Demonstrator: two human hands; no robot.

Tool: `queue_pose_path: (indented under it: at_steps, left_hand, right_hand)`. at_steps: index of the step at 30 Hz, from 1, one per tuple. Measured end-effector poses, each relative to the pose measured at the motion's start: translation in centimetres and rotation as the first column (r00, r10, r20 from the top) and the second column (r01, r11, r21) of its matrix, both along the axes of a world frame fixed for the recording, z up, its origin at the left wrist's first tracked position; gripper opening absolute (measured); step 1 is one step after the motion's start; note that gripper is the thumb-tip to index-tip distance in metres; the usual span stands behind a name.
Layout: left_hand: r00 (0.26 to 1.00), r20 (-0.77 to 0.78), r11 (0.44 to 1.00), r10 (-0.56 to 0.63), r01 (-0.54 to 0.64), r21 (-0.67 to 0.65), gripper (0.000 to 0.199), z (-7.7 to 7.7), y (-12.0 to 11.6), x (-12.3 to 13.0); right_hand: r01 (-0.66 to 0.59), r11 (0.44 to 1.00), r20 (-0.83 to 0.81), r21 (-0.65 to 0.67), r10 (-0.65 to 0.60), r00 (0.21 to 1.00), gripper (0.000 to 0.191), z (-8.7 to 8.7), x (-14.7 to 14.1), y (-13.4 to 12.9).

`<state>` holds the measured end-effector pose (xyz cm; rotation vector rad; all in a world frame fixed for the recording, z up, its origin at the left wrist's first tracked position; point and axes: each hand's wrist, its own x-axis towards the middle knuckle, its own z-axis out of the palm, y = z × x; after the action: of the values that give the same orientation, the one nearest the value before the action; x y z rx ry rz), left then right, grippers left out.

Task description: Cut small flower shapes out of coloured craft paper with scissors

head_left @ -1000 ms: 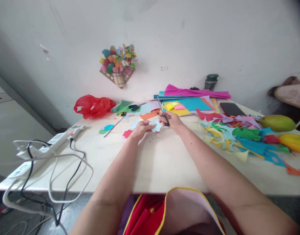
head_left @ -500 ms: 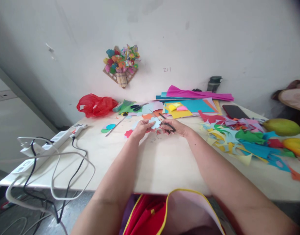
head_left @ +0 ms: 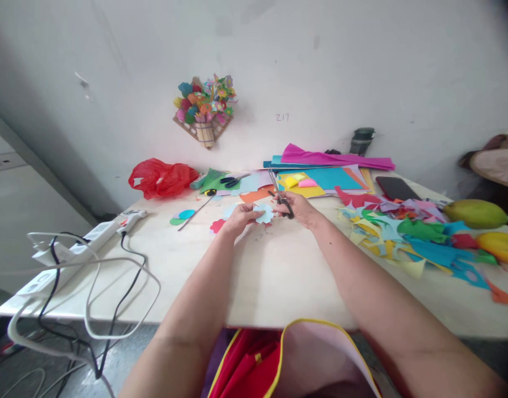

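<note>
A: What do the 2 hands hold?

B: The left hand (head_left: 237, 216) pinches a light blue paper flower (head_left: 264, 213) between thumb and fingers, closed on its left edge. The right hand (head_left: 297, 208) is wrapped around the black handles of the scissors (head_left: 278, 193), gripping them firmly.

A: Where does the flower sit from that grip?

B: Just right of the left fingertips and just left of the right hand, held a little above the table (head_left: 274, 276). The scissor blades point up and away from the right fist, above the flower; whether they are parted I cannot tell.

A: What lies near the grip?

B: Just left of the left hand, a red paper flower (head_left: 216, 225) lies on the table. Farther left are 2 round paper discs (head_left: 182, 216) and a thin stick (head_left: 194, 213). Beyond the hands lies a stack of coloured sheets (head_left: 320, 178), with a second pair of scissors (head_left: 232, 180) to its left and a red plastic bag (head_left: 160, 178) farther out.

A: And to the right?

B: A heap of paper scraps (head_left: 419, 235), well apart from the right hand. Past it lie 2 mangoes (head_left: 477, 213), and a dark phone (head_left: 397, 188) behind the scraps.
</note>
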<state>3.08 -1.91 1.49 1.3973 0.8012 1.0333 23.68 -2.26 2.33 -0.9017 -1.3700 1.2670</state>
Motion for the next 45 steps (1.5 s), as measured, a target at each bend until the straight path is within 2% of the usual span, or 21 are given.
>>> queue_pose_path:
  at_steps: [9,18,22,27,33,40,45]
  left_hand:
    - [0.999,-0.030,0.999,-0.030,0.030,-0.023,0.039,0.1,-0.4,0.4]
    - [0.984,0.160,0.994,0.083,-0.070,-0.082,0.041,0.0,-0.3,0.4]
    - [0.979,0.187,0.995,0.082,-0.069,-0.076,0.045,0.0,-0.3,0.3]
    - [0.986,0.139,0.994,0.090,-0.080,-0.074,0.051,0.1,-0.2,0.0]
    - [0.979,0.151,0.988,0.135,-0.120,-0.101,0.042,0.1,0.1,0.0]
    - [0.956,0.268,0.992,0.117,-0.097,-0.086,0.043,0.1,0.0,-0.1]
    - [0.953,0.282,0.993,0.107,-0.089,-0.073,0.044,0.2,0.0,-0.2]
  right_hand:
    - [-0.010,1.000,0.018,0.020,0.010,1.000,0.040,0.4,-1.0,-0.4]
    - [0.007,1.000,0.032,-0.011,-0.007,0.999,0.036,0.9,-2.0,-1.1]
    - [0.004,1.000,0.071,-0.010,-0.003,0.997,0.034,1.2,-1.7,-1.4]
    - [-0.068,0.996,0.164,-0.050,0.075,0.984,0.033,1.0,-0.8,-1.2]
    - [-0.176,0.983,0.264,-0.046,0.182,0.947,0.032,0.9,0.0,-1.2]
    - [-0.222,0.972,0.349,-0.078,0.235,0.907,0.019,1.9,0.2,-2.2]
    - [-0.226,0.968,0.365,-0.105,0.249,0.897,0.022,2.1,0.0,-2.4]
